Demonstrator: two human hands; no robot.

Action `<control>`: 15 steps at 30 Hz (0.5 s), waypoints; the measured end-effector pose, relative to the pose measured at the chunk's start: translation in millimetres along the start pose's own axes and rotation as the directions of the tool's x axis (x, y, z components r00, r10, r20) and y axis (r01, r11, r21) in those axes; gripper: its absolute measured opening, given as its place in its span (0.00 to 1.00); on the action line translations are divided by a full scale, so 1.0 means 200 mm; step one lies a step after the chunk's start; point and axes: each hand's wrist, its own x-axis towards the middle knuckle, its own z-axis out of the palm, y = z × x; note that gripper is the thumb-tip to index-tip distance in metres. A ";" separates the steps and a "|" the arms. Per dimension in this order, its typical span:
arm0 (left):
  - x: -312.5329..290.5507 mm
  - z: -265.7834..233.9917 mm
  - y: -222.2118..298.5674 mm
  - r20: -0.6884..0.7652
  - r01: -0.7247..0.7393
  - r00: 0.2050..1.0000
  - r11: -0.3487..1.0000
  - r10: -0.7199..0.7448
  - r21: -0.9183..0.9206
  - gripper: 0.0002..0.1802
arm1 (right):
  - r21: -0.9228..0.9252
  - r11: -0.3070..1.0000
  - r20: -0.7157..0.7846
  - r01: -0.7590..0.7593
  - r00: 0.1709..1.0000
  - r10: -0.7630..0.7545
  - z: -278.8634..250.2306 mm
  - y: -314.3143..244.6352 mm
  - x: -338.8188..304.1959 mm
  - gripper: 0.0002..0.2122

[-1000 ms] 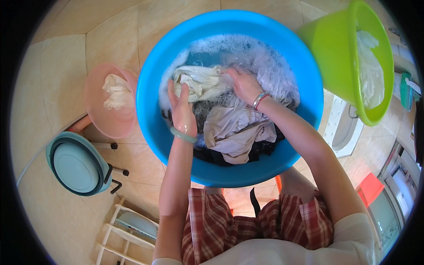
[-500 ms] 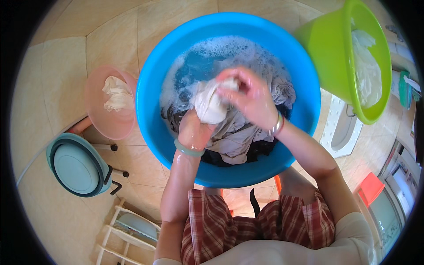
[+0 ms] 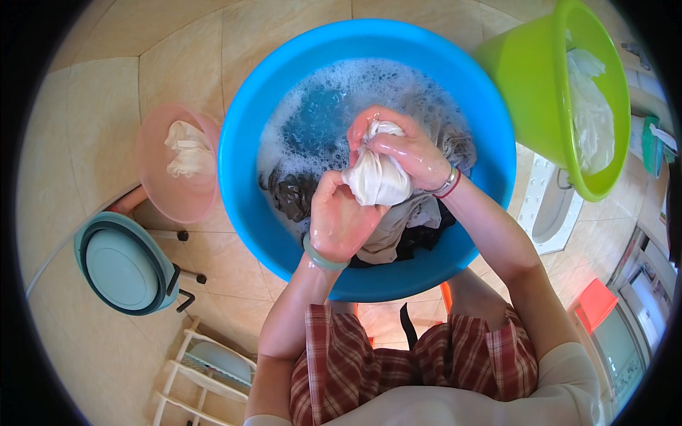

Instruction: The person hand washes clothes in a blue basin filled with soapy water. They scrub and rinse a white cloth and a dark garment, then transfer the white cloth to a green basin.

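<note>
A wet, bunched white cloth (image 3: 380,177) hangs between my hands, above the large blue tub (image 3: 245,128). My right hand (image 3: 412,153) is closed round its upper end, squeezing it into a neck. My left hand (image 3: 342,221) grips the lower left side, thumb on top and palm upward, with some fingers hidden under the cloth. Below lie soapy water (image 3: 320,117) with foam, a beige-grey garment (image 3: 387,238) and dark cloth (image 3: 288,192), partly sunk. What kind of garment the white cloth is, I cannot tell.
A pink basin (image 3: 153,170) holding white cloth (image 3: 188,150) stands left of the tub. Below it is a teal folding basin (image 3: 121,266). At right, a tall green bucket (image 3: 515,92) holds a pale plastic bag (image 3: 591,110), beside a white squat toilet (image 3: 550,206). A wooden rack (image 3: 202,380) stands lower left.
The white cloth has moved right and is bunched tighter, its upper end gathered in my right hand. My left hand has shifted right with it. The beige garment below is more covered.
</note>
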 end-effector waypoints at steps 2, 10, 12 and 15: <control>0.01 0.02 0.01 -0.009 0.080 0.997 0.996 -0.080 -0.033 0.28 | -0.052 0.999 -0.027 0.011 1.000 -0.012 -0.04 -0.01 -0.01 0.09; 0.05 0.00 -0.07 -0.033 0.022 0.999 0.789 -0.002 0.614 0.34 | -0.360 0.924 0.024 -0.129 0.989 0.147 0.07 -0.07 0.01 0.10; 0.04 -0.01 -0.06 -0.067 0.030 0.998 0.778 0.016 0.628 0.26 | -0.335 0.933 0.143 -0.132 0.972 0.188 0.04 -0.08 0.01 0.20; 0.04 -0.04 -0.03 -0.097 0.097 0.994 0.849 -0.054 0.520 0.10 | -0.076 0.988 0.303 -0.138 0.940 0.155 -0.04 -0.04 0.01 0.34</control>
